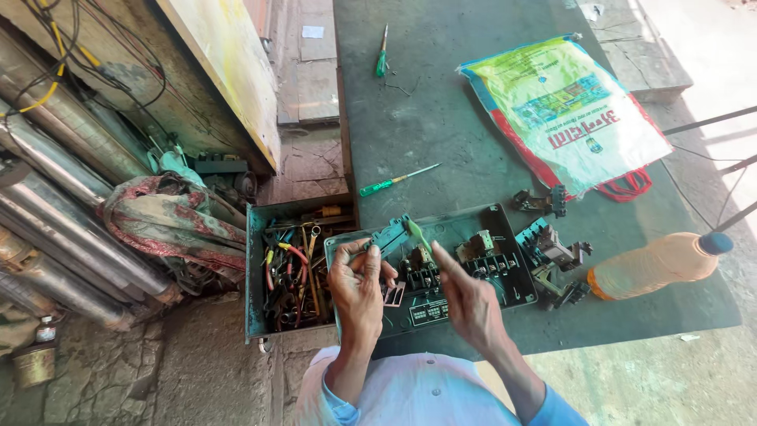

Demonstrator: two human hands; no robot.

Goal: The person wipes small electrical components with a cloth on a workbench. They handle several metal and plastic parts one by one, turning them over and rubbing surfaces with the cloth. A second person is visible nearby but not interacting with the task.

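Head view looks straight down at a dark teal open electrical panel box point(441, 272) of metal, lying at the near edge of a dark grey-green worktable point(441, 110) and filled with black terminal blocks and small switch parts. The left hand point(356, 284) rests on the box's left end, fingers curled loosely over its rim and inner parts; whether they pinch anything I cannot tell. The right hand point(467, 304) has its fingers closed narrowly around a green-handled screwdriver point(416, 234), whose handle sticks up over the middle of the box. Just right of the box sit loose black and teal switch components point(552, 256), and beside them an orange plastic bottle with a blue cap point(658, 264) lies on its side near the table's right edge. Farther back on the table lie a second green-handled screwdriver with a long bright shaft point(394, 181), a third small green screwdriver point(382, 54), and a flat printed woven sack in yellow, blue and red point(568, 110). Touching the table's left side stands an open teal metal toolbox point(288, 272) crammed with pliers and spanners. Left of that are a crumpled patterned cloth point(169, 217), shiny steel pipes point(55, 205) and tangled cables against a wall, above cracked stone floor in bright sunlight.
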